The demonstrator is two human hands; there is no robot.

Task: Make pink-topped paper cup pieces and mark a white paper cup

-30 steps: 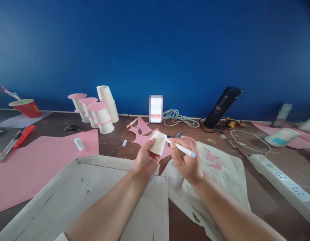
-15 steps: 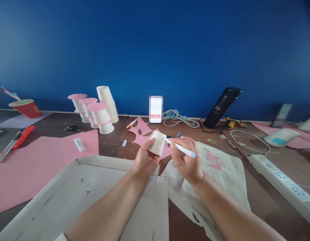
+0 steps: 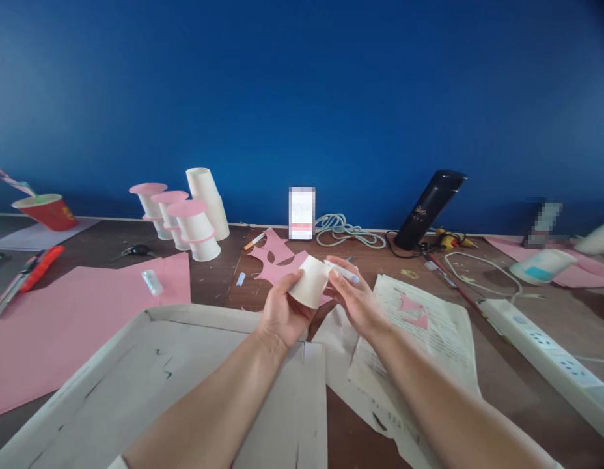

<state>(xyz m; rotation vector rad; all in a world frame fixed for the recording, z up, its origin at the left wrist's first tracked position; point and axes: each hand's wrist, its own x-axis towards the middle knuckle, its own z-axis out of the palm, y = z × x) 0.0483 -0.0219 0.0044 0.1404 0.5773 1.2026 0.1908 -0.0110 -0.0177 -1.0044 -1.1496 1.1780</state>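
Observation:
My left hand (image 3: 283, 311) grips a small white paper cup (image 3: 310, 281), tilted, with its wider rim toward me. Against the cup's right side, my right hand (image 3: 355, 298) holds a white glue pen with a pale blue end (image 3: 343, 270). The pen's front end points at the cup's upper right edge; whether it touches I cannot tell. Just behind the cup lies a pink paper offcut (image 3: 270, 260) with curved cutouts. A small pale blue cap (image 3: 240, 279) rests on the table to its left.
Cups topped with pink discs (image 3: 191, 225) stand at the back left, beside stacked white cups (image 3: 207, 202). A utility knife (image 3: 26, 280) lies far left on pink paper (image 3: 87, 326). A black bottle (image 3: 424, 212) leans at the wall. A power strip (image 3: 546, 352) runs along the right.
The cup has turned in my left hand, showing more of its side. My right hand has moved closer around the cup, and the pen now lies shorter across my fingers.

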